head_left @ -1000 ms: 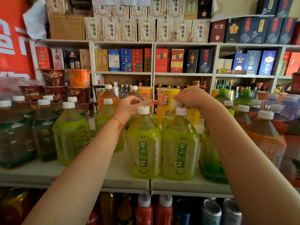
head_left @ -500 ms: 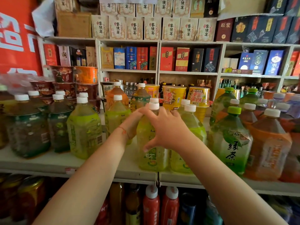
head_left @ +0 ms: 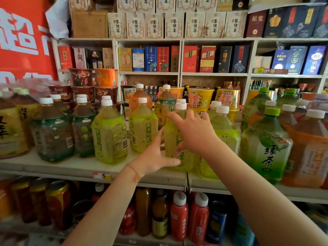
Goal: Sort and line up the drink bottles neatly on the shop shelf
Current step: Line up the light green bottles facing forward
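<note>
A yellow-green tea bottle (head_left: 171, 136) with a white cap stands at the front of the white shelf (head_left: 71, 166). Both my hands are on it. My left hand (head_left: 156, 157) wraps its lower left side, thumb across the base. My right hand (head_left: 193, 133) lies spread over its upper front and hides most of the label. A matching bottle (head_left: 228, 135) stands touching it on the right. Two more yellow-green bottles (head_left: 110, 137) (head_left: 143, 130) stand to the left, apart from it.
A green-capped green tea bottle (head_left: 266, 150) and orange-brown bottles (head_left: 308, 153) crowd the right. Dark green bottles (head_left: 53, 135) stand at the left. Noodle cups (head_left: 200, 98) sit behind. Red bottles (head_left: 179, 215) and cans fill the shelf below.
Both hands came down from the caps further back onto the front yellow-green bottle. My left hand then slid lower to its base. The view shifted left.
</note>
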### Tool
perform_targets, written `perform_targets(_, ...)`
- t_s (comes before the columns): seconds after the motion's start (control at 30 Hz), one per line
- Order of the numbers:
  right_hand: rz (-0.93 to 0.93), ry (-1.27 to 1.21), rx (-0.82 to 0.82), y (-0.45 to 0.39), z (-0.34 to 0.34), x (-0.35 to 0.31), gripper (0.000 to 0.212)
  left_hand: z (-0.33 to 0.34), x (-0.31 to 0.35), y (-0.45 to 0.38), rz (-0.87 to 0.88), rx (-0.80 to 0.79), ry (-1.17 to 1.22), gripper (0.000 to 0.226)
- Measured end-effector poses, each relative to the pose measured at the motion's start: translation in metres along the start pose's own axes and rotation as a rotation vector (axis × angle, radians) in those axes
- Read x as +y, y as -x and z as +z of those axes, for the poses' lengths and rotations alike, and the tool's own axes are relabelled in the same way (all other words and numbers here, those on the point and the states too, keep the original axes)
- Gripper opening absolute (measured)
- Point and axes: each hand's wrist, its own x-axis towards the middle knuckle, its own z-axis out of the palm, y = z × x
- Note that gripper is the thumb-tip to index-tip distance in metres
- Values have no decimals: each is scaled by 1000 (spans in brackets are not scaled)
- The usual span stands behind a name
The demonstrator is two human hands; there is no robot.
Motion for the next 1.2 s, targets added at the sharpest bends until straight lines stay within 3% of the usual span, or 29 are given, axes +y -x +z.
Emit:
perform_targets(0.07, 11, -1, -6, -3, 1, -1, 117, 5, 8, -8, -24, 88, -164, 117)
perform_targets(0.2, 44, 27, -32, -12, 4, -3, 118, 11, 7, -18, -41, 183, -211, 109)
perform_targets(0.47, 154, 150, -59, -24, 16, -12, 115, 10, 5, -35, -46, 191, -213, 105)
perform_targets(0.57, 195, 185, -51, -11, 12, -25, 92, 6, 5, -28, -31, 172, -295, 87)
perform_targets(0.63, 182, 97, 133, -4, 8, -35, 63, -5, 4, -12, 101, 411, -446, 58)
perform_targets(0.7, 102, -197, 418, -6, 7, -49, 36, -27, -1, 10, 320, 861, -623, 33)
perform_targets(0.73, 51, -408, 465, -11, 7, -58, 28, -39, -7, 19, 350, 1055, -651, 31)
perform_targets(0.8, -14, -774, 302, -26, 10, -83, 28, -63, -18, 33, 197, 1210, -596, 47)
perform_targets(0.87, -13, -959, 79, -39, 18, -103, 48, -80, -25, 37, 5, 1101, -515, 74)
perform_targets(0.97, -22, -1092, -82, -54, 28, -127, 72, -98, -33, 43, -141, 906, -408, 100)
perform_targets(1.13, -46, -1173, -153, -63, 45, -143, 111, -126, -31, 47, -177, 823, -118, 99)
perform_targets(1.2, 25, -1202, -75, -61, 48, -148, 111, -135, -34, 49, -201, 753, -49, 90)
